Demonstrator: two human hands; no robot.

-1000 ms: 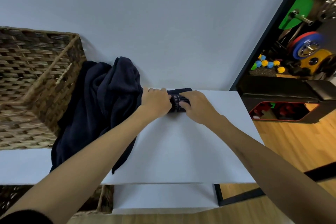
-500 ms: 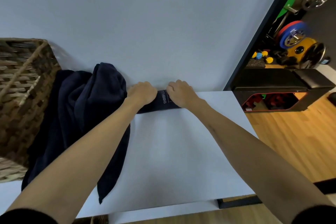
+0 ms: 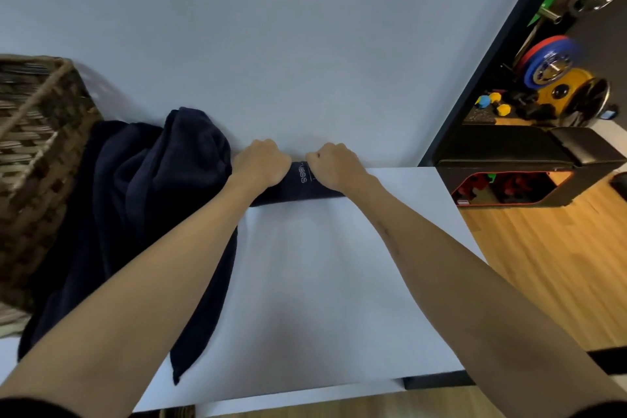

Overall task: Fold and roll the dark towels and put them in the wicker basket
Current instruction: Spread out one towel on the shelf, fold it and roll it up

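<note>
While both fists clamp, soft towel rolls cylindrical.

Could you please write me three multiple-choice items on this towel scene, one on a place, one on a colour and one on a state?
1. Where is the wicker basket?
A. Far left of the table
B. Right edge of the table
C. On the floor

2. What colour is the loose towel pile?
A. White
B. Dark navy
C. Red

3. How do the hands stand on the rolled towel?
A. Both flat and open
B. Only one touches it
C. Both curled round it

Answers: 1 A, it stands at the left beside the pile. 2 B, the cloth is dark navy. 3 C, left hand and right hand both grip the roll.
</note>
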